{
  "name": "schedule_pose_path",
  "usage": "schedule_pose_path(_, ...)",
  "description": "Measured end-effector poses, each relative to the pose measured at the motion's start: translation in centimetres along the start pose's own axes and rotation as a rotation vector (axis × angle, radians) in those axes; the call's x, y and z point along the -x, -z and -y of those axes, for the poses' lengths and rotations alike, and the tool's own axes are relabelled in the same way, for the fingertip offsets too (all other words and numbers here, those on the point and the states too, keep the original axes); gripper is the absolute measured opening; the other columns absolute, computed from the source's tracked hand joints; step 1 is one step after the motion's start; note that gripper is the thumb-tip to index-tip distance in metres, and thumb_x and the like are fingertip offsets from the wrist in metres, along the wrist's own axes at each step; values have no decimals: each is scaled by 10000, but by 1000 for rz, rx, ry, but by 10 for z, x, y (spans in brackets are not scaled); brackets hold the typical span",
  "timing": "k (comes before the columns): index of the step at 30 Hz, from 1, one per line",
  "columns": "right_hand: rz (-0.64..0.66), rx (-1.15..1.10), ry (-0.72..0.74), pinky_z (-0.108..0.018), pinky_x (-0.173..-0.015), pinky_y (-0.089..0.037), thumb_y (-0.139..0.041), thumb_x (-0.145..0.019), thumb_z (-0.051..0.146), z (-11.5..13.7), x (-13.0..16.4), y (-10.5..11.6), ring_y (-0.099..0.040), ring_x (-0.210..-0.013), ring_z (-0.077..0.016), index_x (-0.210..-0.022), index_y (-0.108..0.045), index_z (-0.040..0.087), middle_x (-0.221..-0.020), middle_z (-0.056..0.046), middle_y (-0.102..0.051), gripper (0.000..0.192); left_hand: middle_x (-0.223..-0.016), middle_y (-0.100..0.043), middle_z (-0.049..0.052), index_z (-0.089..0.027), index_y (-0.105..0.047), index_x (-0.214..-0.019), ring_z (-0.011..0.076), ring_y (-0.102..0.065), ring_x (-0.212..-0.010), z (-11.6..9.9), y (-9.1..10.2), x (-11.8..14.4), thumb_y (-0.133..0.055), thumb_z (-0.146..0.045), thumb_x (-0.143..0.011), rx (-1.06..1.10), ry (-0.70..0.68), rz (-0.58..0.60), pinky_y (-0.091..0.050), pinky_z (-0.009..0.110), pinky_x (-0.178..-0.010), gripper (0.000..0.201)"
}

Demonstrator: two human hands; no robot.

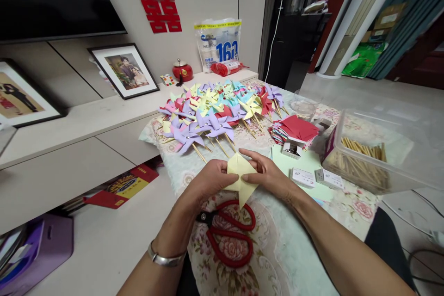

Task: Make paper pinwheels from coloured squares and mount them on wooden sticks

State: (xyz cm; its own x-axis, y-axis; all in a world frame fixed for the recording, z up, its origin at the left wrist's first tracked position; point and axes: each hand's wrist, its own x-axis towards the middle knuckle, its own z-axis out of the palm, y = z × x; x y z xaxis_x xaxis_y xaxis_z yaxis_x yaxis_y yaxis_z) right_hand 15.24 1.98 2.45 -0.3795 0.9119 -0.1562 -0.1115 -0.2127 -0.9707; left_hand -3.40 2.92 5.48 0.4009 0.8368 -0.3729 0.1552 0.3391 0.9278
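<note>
Bottom centre of frame: red-handled scissors [231,233] flat on the floral-covered tabletop [294,245], blades pointing left, partly behind the left wrist. Just above, frame centre: yellow paper [238,166], folded, point down, held up in both hands. Left hand [212,176]: fingers grasping its left side, thumb on the front face. Right hand [266,175]: same on the right side, thumbs near each other. Right of centre: two small white boxes [301,177], then an open box [292,149] beside a stack of red paper [301,127]. Right edge: clear tub [336,145] of sticks. Beyond, upper centre: pile of multicoloured pinwheels [218,125]. Farthest, top centre: plastic bag [218,41] against the wall.
</note>
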Motion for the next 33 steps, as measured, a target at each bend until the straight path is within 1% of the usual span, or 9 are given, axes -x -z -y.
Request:
schedule_pose_path(5, -14, 42, 5, -297, -652, -481, -732, -655, 209, -3, -3, 1, -639, -703, -168, -1493, -351, 154, -911, -25, -695, 922, -548, -637, -3, -187, -656, -551, 165, -564, -514, 1, -1, -3, -707, -154, -539, 30, 17, -26, -380, 222, -459, 62)
schedule_pose_path(10, -31, 94, 22, -282, -618, -470, -696, -656, 178, -7, -4, 1, -618, -663, -154, -1502, -346, 152, -876, -10, -686, 916, -633, -679, 15, -173, -681, -608, 145, -558, -518, 6, 0, -7, -669, -158, -582, -27, -22, 23, -407, 223, -497, 32)
schedule_pose_path(12, -39, 120, 22, -278, -611, -468, -676, -653, 160, -6, -4, 1, -616, -666, -155, -1497, -361, 159, -871, -10, -688, 901, -675, -694, 22, -169, -705, -675, 148, -575, -544, 7, -1, -9, -658, -159, -594, -19, -45, 48, -422, 226, -522, 94)
schedule_pose_path(15, -31, 134, 19, -284, -613, -476, -659, -657, 144, -6, -3, 1, -624, -684, -162, -1497, -366, 168, -918, -30, -702, 890, -710, -711, 29, -170, -731, -768, 165, -606, -587, 8, -1, -10, -658, -147, -585, 19, -57, 66, -439, 233, -547, 199)
schedule_pose_path(19, -3, 132, 16, -290, -625, -487, -668, -661, 149, -7, -3, 1, -631, -693, -166, -1508, -353, 179, -913, -23, -695, 904, -755, -739, 42, -173, -756, -823, 168, -617, -598, 8, -1, -11, -640, -135, -594, -16, -73, 83, -448, 235, -551, 260)
schedule_pose_path(23, 6, 143, 20, -282, -617, -484, -672, -660, 139, -8, -2, 2, -625, -682, -162, -1518, -347, 192, -874, -6, -681, 919, -743, -733, 36, -175, -749, -786, 164, -604, -587, 8, 2, -11, -635, -129, -592, -43, -91, 104, -438, 234, -539, 230)
schedule_pose_path(28, 9, 106, 28, -274, -618, -480, -666, -652, 131, -5, -2, 1, -623, -692, -155, -1519, -343, 182, -921, -19, -686, 926, -710, -711, 27, -167, -719, -747, 151, -591, -574, 4, 0, -12, -651, -144, -596, -85, -80, 120, -423, 227, -529, 168)
schedule_pose_path(31, -17, 37, 14, -273, -616, -482, -685, -635, 145, -1, -2, 0, -629, -687, -158, -1519, -327, 177, -918, -18, -697, 954, -671, -687, 18, -162, -694, -761, 143, -591, -554, -1, 1, -9, -733, -206, -617, -23, -58, 73, -431, 229, -528, 156)
schedule_pose_path(33, -58, -10, 20, -272, -618, -486, -699, -629, 155, 1, -1, 0, -639, -691, -162, -1521, -311, 176, -922, -20, -709, 973, -703, -692, 23, -161, -690, -828, 145, -612, -584, -3, 4, -6, -781, -298, -655, 59, -51, -18, -456, 232, -545, 239)
